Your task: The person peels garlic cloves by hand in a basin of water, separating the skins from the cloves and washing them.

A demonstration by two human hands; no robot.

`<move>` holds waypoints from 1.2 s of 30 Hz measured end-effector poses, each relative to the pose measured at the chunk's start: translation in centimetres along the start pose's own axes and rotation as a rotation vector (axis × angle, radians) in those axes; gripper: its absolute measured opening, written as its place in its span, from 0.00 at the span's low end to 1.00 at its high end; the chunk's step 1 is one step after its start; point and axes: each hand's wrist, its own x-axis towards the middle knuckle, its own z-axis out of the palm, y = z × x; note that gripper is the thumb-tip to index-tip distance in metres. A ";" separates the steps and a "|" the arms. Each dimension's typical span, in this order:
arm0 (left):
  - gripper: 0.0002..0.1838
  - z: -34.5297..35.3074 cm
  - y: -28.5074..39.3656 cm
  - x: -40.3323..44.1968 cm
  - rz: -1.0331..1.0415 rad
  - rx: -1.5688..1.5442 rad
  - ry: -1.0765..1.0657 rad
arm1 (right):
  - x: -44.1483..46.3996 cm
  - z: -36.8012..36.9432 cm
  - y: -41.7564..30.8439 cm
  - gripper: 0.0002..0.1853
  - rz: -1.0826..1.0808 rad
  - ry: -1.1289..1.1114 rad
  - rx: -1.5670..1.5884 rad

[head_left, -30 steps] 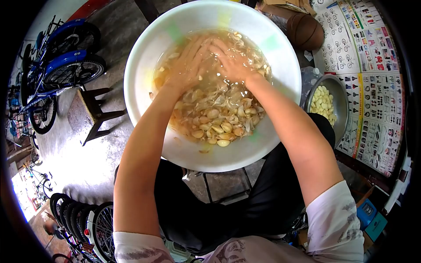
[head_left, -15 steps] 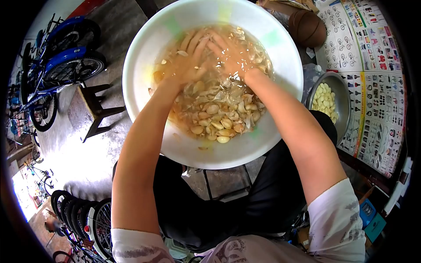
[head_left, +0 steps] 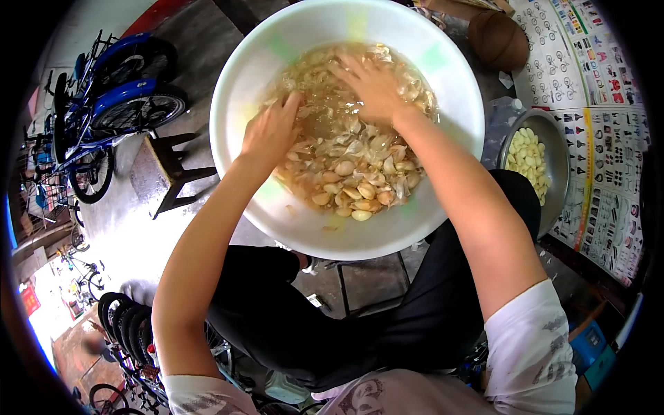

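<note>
A large white basin [head_left: 242,200] holds cloudy water with garlic cloves [head_left: 353,190] and loose papery skins. On the basin's left side, my left hand [head_left: 273,128] is raised at the water's edge, its fingers bent and pointing into the basin; what lies beneath them is hidden. My right hand [head_left: 370,88] is partly in the water near the far side, fingers spread, with nothing held, and skins float around it. Peeled white cloves [head_left: 527,160] fill part of a metal bowl [head_left: 559,166] to the right of the basin.
Blue bicycles [head_left: 124,97] and a wooden stool [head_left: 166,173] stand at the left. A brown ball-like object [head_left: 498,41] sits at the back right, beside a table covered with printed sheets [head_left: 602,138]. More bicycle wheels [head_left: 128,321] are at the lower left.
My left hand has moved back and left, partly out of the water, and its fingers have bent. My right hand stays in the water, fingers spread. The view has shifted slightly.
</note>
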 end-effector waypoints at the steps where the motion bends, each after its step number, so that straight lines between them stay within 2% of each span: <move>1: 0.24 -0.2 -0.3 -0.6 -0.054 -0.062 -0.127 | 0.0 0.3 0.0 0.39 -0.011 -0.003 -0.001; 5: 0.21 0.8 0.7 -0.5 0.074 -0.007 0.022 | 0.5 1.3 0.9 0.38 -0.033 -0.026 0.077; 7: 0.20 1.0 1.5 -0.1 0.025 0.085 -0.068 | 0.4 1.2 0.8 0.37 -0.052 0.032 0.056; 11: 0.19 1.0 1.7 0.2 0.053 0.068 -0.138 | -0.1 0.4 0.0 0.37 0.000 0.009 0.060; 14: 0.21 1.1 1.9 0.3 0.016 0.100 -0.206 | 0.0 1.2 0.3 0.37 -0.026 0.088 0.027; 17: 0.25 1.6 2.8 -0.1 0.013 -0.008 -0.086 | 0.2 1.1 0.4 0.35 -0.078 0.125 -0.037; 20: 0.30 2.1 3.6 0.2 -0.038 -0.020 -0.023 | 0.0 -0.7 -0.3 0.35 -0.042 0.020 -0.118; 23: 0.31 3.0 4.3 0.6 0.007 0.107 0.055 | -0.2 -0.8 -0.2 0.34 -0.031 -0.051 -0.171; 25: 0.32 3.6 5.5 0.8 -0.198 -0.006 0.178 | 0.6 1.1 1.0 0.33 -0.121 0.025 -0.240; 26: 0.32 3.7 5.6 0.8 -0.199 -0.008 0.174 | 0.4 1.5 1.1 0.33 -0.121 0.021 -0.237; 28: 0.33 4.6 5.3 1.0 -0.090 0.078 0.399 | 0.1 1.0 0.6 0.31 -0.041 0.038 -0.152; 32: 0.36 5.8 3.7 2.0 -0.002 0.261 0.306 | -0.1 0.3 0.8 0.28 -0.080 -0.048 -0.061; 34: 0.35 6.1 3.3 1.7 0.023 0.269 0.214 | -0.2 1.2 0.7 0.31 -0.014 -0.158 -0.354; 35: 0.34 6.2 3.3 1.3 0.030 0.265 0.173 | -0.1 1.4 1.1 0.31 -0.017 -0.159 -0.353; 36: 0.34 6.3 3.1 0.8 0.036 0.258 0.135 | 0.0 0.8 1.3 0.34 0.204 -0.241 0.394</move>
